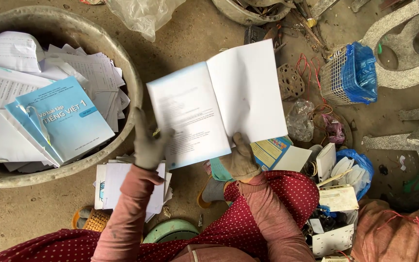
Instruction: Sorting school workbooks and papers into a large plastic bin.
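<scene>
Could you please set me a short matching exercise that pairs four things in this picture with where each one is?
Things:
1. open booklet
2. light blue workbook
3. white mesh basket
4. loose white sheets

Places:
A. on the ground under the left forearm
B. on the papers in the round basin
C. held by both gloved hands
D. far right, with blue plastic inside

Pairs: 1-C, 2-B, 3-D, 4-A

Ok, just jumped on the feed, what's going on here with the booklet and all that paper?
A person in gloves holds an open booklet over the ground, left hand at its left page edge and right hand gripping its bottom near the spine. To the left, a big round basin is piled with loose papers and a blue workbook. A small stack of white sheets lies under the left arm.
</scene>
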